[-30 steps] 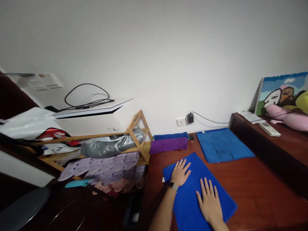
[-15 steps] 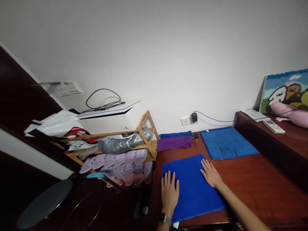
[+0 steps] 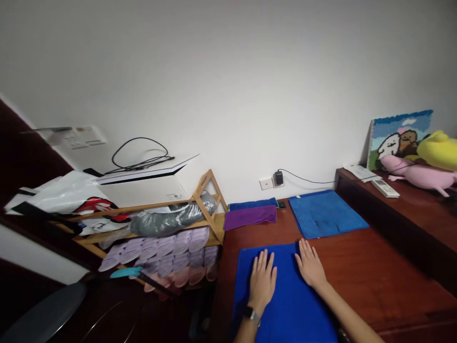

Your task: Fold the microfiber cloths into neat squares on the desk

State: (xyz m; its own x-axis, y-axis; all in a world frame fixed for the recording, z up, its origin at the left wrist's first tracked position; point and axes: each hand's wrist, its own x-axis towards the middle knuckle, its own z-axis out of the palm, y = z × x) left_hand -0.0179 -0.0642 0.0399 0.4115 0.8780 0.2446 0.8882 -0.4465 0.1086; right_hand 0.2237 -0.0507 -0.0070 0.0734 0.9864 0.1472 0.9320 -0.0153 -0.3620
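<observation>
A bright blue cloth point(image 3: 285, 286) lies spread out on the reddish-brown wooden table point(image 3: 360, 267). Flat on its left half rests my left hand point(image 3: 262, 282), fingers stretched out and a watch on the wrist. My right hand point(image 3: 310, 264) lies palm down at the cloth's upper right edge, fingers extended. Behind it, a second blue cloth point(image 3: 324, 214) with dark stains is laid flat. A folded purple cloth point(image 3: 250, 216) and a folded dark blue cloth point(image 3: 250, 204) lie at the back left of the table.
A wooden rack point(image 3: 210, 214) with several lilac slippers point(image 3: 182, 242) stands on the left, a white box point(image 3: 150, 186) on top. At right, a raised surface holds a remote control point(image 3: 385, 188) and a pink plush toy point(image 3: 421, 175). A black plug point(image 3: 279, 177) sits in the wall socket.
My left hand has shifted right and inward over the blue cloth, away from its left edge. My right hand stays near the upper right edge. The view has turned slightly right.
</observation>
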